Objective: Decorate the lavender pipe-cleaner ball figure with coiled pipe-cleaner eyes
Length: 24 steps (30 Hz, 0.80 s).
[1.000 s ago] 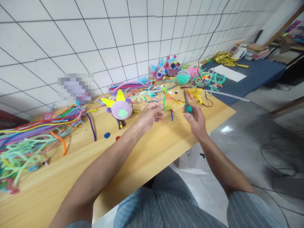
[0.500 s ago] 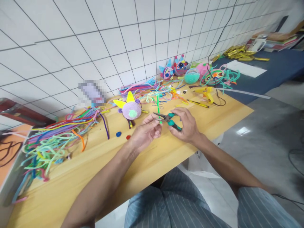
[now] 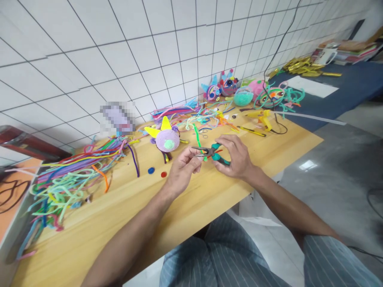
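Observation:
My right hand (image 3: 236, 157) is wrapped round the teal-and-black handles of long-nose pliers (image 3: 220, 157), which are spread. Their jaws point left towards my left hand (image 3: 186, 164), whose fingers are pinched together. A bright green pipe cleaner (image 3: 197, 135) rises tilted beside the jaws, its lower end at my left fingertips. My own fingers and the jaws partly hide where it is gripped. A short red-orange strip shows behind the pliers. Left of my hands sits a lilac ball figure (image 3: 167, 139) with yellow pointed ears and a mint snout.
Bundles of pipe cleaners (image 3: 86, 171) cover the table's left end. A blue disc (image 3: 151, 170) and a red disc (image 3: 163, 174) lie near my left hand. Behind my right hand are a yellow glue gun (image 3: 263, 118) and a yellow cutter (image 3: 251, 131). Finished figures (image 3: 229, 84) stand along the tiled wall.
The green pipe cleaner leans further left at its top. My left fingers have closed in more tightly by the jaws. A red-orange strip now shows behind the pliers.

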Available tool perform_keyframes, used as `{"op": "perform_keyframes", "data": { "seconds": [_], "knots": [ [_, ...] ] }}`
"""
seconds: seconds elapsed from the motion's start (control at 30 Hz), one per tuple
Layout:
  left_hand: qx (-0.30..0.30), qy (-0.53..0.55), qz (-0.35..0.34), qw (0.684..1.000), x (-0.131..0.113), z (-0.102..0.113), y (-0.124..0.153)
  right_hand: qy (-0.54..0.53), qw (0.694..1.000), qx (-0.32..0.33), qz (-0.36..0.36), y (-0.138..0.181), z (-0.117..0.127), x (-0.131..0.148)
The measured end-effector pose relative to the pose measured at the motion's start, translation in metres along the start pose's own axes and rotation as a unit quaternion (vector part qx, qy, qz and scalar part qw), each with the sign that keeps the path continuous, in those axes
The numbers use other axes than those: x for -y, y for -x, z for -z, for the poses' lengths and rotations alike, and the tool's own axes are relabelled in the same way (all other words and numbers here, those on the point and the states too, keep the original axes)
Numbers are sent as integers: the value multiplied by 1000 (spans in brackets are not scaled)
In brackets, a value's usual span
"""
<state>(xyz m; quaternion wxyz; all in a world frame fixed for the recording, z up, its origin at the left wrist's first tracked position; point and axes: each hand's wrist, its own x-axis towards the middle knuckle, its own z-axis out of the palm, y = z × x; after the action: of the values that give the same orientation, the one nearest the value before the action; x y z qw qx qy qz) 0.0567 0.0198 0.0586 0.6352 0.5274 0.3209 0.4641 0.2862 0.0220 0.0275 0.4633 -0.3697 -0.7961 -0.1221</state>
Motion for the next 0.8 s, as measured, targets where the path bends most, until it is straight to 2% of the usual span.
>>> {"op": "perform_keyframes", "data": {
  "seconds": [0.27,0.53,0.7,0.8],
  "knots": [
    [-49,-90,-30,994,-11,-1,9,43,998,4,49,-10,6,-2],
    [-32,-157,-76,984,-13,-4,13,61,997,26,44,-7,7,-1],
    [-35,-170,-93,981,-8,-3,15,71,995,10,63,-8,8,1],
    [-18,-199,-140,970,-6,-1,13,77,994,1,74,-10,8,3]
  ]
}}
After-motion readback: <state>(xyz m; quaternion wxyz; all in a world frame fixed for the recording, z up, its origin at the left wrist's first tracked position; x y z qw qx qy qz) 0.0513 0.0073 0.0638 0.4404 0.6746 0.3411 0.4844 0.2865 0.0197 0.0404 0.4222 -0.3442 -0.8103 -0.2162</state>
